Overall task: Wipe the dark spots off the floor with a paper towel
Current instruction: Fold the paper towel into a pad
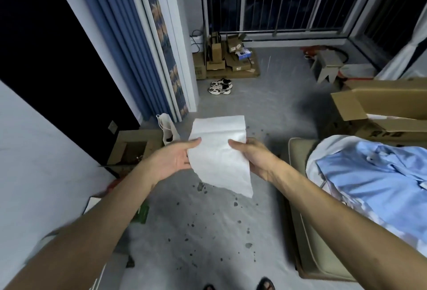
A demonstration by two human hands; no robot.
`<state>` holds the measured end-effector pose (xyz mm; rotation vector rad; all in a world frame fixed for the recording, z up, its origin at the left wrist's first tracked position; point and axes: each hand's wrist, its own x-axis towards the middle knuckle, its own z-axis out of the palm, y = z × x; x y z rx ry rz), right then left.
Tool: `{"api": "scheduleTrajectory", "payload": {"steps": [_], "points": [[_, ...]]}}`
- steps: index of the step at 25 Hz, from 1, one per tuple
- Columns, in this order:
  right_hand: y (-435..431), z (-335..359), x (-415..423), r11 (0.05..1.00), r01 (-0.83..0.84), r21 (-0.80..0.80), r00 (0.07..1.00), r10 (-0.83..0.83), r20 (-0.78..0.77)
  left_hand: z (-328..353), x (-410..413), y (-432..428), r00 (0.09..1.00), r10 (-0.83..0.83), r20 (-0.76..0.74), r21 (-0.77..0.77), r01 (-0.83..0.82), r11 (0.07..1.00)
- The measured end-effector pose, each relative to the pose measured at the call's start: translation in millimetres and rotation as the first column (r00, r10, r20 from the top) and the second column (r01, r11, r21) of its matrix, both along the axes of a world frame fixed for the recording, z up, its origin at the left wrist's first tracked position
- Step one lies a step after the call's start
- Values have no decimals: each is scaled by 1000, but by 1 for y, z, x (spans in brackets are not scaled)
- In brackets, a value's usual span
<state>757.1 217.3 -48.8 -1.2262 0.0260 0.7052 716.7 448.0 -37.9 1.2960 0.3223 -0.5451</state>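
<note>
Paper towel [219, 151] between both grips

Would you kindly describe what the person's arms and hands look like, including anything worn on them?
Both arms are bare from as far up as the view shows to the fingers: no sleeves, gloves, watch, rings or bands are visible. The left hand and right hand show no markings.

Both bare forearms extend forward and converge toward the centre. The left hand [172, 159] is palm-up with its thumb pinched over a white sheet's left edge; the right hand [253, 155] pinches the right edge likewise.
</note>
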Motion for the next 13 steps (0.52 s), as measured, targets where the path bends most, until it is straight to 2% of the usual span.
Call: {"api": "scheduleTrajectory", "payload": {"steps": [2, 4, 7, 10, 13], "points": [[-11, -11, 7, 997, -8, -79, 999, 5, -34, -22, 4, -8, 999, 48, -17, 136, -45, 990], [-23, -19, 11, 993, -57, -99, 998, 54, -33, -29, 12, -12, 995, 99, -9, 207, -95, 974], [-36, -23, 17, 972, -46, -230, 996, 63, 65, -30, 22, -24, 991, 126, 42, 277, -133, 952], [-37, -20, 21, 942, 70, -327, 986, -16, 164, -30, 25, -41, 962, 197, 189, 350, -253, 902], [-39, -15, 24, 911, 266, -316, 939, -170, 300, -27, 30, -42, 932, 191, 308, 364, -301, 881]]}}
